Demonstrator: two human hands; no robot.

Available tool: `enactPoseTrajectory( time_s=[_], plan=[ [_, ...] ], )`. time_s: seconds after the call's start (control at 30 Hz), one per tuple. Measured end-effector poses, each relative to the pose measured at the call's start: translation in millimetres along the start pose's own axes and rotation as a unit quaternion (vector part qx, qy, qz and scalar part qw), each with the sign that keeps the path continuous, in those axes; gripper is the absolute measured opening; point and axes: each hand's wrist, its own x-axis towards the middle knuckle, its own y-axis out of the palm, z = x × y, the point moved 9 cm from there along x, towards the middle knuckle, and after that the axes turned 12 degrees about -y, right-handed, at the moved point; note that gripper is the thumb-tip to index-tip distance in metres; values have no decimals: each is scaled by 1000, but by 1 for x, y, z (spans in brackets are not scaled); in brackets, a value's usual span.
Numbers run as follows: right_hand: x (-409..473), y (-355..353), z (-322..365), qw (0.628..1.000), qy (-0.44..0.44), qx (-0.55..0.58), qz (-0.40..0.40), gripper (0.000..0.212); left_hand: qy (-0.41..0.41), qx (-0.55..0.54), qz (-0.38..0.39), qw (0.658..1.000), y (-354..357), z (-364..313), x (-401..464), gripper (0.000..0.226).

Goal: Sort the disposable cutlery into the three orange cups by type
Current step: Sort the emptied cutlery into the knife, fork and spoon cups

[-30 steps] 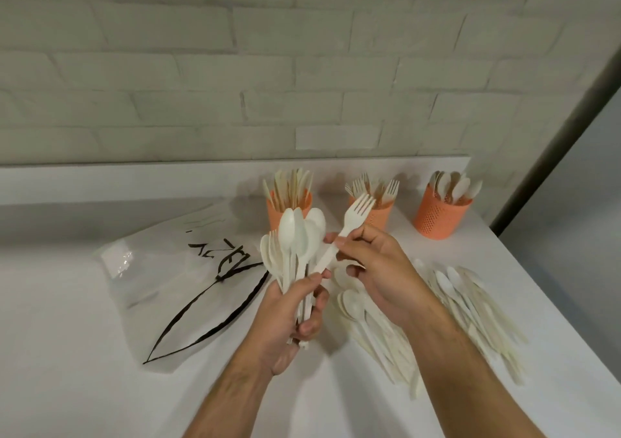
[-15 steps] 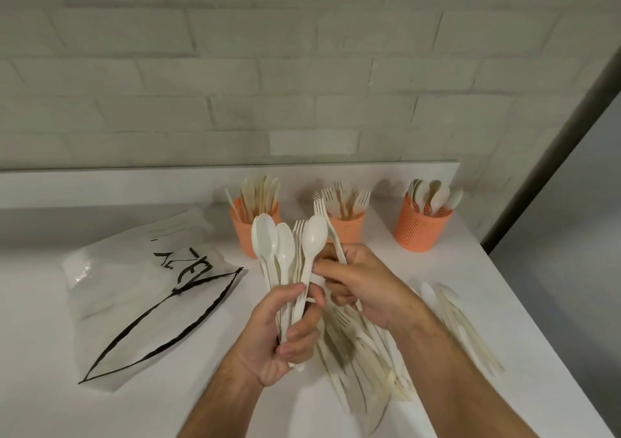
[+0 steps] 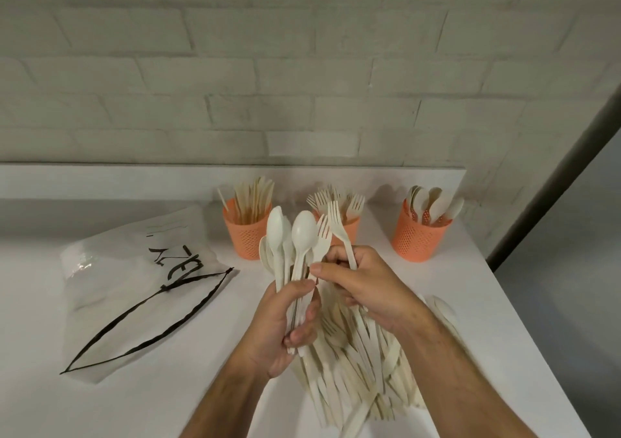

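The left hand (image 3: 285,323) gripped a bunch of spoons (image 3: 292,246) by their handles, fingers curled around them, bowls pointing up. The right hand (image 3: 363,283) was closed on forks (image 3: 331,232): its fingers were curled around one fork handle, and the thumb and forefinger pinched at the bunch near a second fork. Both hands were above the middle of the worktop (image 3: 168,387), over a loose pile of cutlery (image 3: 363,380) that lay toward the front right part of the worktop.

Three orange cups stood in a row along the back edge of the worktop. The left cup (image 3: 247,232) held knives, the middle cup (image 3: 349,227) held forks and was partly hidden behind the held cutlery, and the right cup (image 3: 418,236) near the back right corner held spoons.

A clear plastic bag (image 3: 134,290) with black lettering and a black line pattern lay flat on the left part of the worktop, just beside the left cup. Behind the worktop was a white brick wall (image 3: 302,68).
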Motion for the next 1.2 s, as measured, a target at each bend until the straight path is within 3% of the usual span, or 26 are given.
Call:
enactPoseTrajectory(
  time_s=[0.13,0.27,0.4,0.6,0.73,0.9,1.07,1.2],
  plan=[
    [0,0,4,999,-8,-23,29,12,-22,-4,40,999,9,5,1,25],
    [-3,-3,-2,999,16,12,32,14,-54,-77,104,990,18,13,2,31],
    [-8,-6,3,999,7,-4,44,29,-80,-84,142,983,29,20,0,32],
    [-10,-20,7,998,-12,66,-14,16,-61,-15,53,997,27,18,-6,39],
    [-10,-13,8,999,-4,42,18,8,-51,-14,42,998,24,17,-8,45],
    [-8,-8,1,998,33,-7,49,20,-8,25,-5,1000,11,12,-13,41],
    [-2,1,8,997,35,-31,66,11,21,75,-104,992,-2,1,-19,41],
    [3,7,10,993,26,-104,45,28,20,40,-108,993,-6,-7,-18,34]
  ],
)
